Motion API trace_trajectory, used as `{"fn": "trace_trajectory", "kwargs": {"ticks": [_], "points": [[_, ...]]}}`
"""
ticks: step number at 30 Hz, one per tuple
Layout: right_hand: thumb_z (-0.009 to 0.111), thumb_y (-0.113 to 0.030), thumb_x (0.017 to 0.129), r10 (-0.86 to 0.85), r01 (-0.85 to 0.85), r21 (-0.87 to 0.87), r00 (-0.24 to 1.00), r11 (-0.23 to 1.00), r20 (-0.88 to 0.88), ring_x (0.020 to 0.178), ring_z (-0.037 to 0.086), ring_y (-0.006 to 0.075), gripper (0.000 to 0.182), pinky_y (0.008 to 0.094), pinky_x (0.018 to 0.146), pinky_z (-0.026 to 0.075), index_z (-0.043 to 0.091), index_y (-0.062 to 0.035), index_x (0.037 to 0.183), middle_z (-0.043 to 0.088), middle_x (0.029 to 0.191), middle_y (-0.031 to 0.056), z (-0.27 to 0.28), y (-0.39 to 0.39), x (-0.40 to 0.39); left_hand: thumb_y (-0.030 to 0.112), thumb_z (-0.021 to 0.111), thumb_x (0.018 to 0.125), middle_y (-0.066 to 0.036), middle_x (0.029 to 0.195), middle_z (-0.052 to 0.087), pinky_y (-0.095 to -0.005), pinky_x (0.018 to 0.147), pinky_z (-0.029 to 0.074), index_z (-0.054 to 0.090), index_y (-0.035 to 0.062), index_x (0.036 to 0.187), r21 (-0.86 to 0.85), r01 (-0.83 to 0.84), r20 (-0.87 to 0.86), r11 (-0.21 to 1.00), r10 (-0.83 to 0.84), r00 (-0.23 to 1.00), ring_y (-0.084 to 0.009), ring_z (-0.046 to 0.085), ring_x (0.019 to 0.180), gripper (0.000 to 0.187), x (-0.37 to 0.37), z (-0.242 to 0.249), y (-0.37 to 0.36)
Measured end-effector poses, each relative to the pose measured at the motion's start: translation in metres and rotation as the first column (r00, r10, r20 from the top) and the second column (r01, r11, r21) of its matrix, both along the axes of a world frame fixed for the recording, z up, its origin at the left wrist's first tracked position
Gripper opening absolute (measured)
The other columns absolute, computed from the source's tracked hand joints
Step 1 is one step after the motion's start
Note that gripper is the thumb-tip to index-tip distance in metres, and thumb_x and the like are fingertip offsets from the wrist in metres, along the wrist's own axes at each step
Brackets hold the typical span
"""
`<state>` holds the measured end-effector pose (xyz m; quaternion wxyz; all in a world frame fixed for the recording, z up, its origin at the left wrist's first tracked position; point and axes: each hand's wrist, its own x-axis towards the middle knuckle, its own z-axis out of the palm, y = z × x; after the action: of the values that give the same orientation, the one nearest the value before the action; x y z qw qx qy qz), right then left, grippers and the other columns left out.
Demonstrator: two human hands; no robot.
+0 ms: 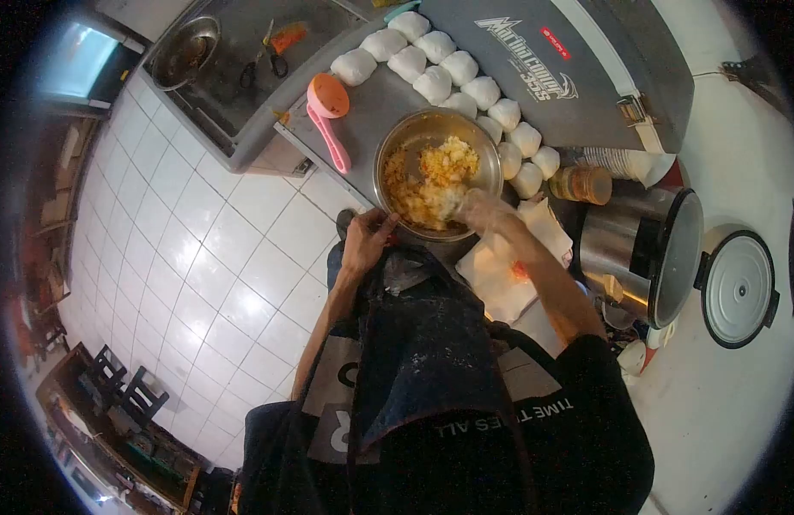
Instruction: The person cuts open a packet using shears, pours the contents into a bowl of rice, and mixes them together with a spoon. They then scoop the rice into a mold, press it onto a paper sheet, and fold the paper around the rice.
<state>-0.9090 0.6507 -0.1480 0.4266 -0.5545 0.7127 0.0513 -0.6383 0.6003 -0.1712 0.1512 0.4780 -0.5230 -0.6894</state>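
The metal bowl (pixel 489 167) is set on the grey desk (pixel 375 103), just beyond the dark apron (pixel 422 335). Its near left rim is pinched by the left hand (pixel 371 240), thumb at the edge. The right hand (pixel 491 215) is blurred at the near right side of the bowl, by the food (pixel 444 167); whether its fingers are spread or pressed together, or a tool is held, cannot be told.

Handling, as judged: bowl stiff, fairly light, likely slippery if greased; best gripped by the rim. Food soft, moist and easily crushed; best lifted from beneath.

Materials: white, yellow and orange grains are loosely clumped. The bowl wall is smooth, round and shiny. White bundles (pixel 407 64), rounded and bag-like, are packed in rows beyond. A smooth pink ladle (pixel 329 98), orange inside, is laid to the left. Creased pale paper (pixel 500 279) is spread beneath the right forearm.
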Motion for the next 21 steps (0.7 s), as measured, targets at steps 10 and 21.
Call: {"fn": "trace_trajectory", "kwargs": {"ticks": [10,21], "points": [[0.061,-0.027,0.093,-0.755,0.618,0.443,0.455,0.649,0.472,0.054,0.045,0.0056,0.030,0.0209,0.047,0.038,0.061,-0.0029,0.110,0.053,0.070,-0.0016,0.041,0.013,-0.027,0.030,0.063,0.093,-0.010,0.073,0.066,-0.0285,0.060,0.046,0.067,-0.0059,0.093,0.046,0.003,-0.058,0.999,0.000,0.998,-0.0126,0.059,0.065,0.037,0.002,-0.003,0.000],[0.054,-0.014,0.087,-0.068,0.062,-0.040,0.985,0.997,-0.160,0.102,0.062,0.0332,0.025,0.0409,0.088,0.049,0.064,0.0024,0.103,0.066,0.104,0.0194,-0.017,-0.001,0.040,0.031,0.063,0.093,-0.011,0.077,0.068,-0.0307,0.065,0.048,0.067,-0.0056,0.096,-0.075,0.052,0.044,0.996,-0.049,0.998,-0.0143,0.060,0.068,0.037,0.003,-0.001,-0.003]]}}
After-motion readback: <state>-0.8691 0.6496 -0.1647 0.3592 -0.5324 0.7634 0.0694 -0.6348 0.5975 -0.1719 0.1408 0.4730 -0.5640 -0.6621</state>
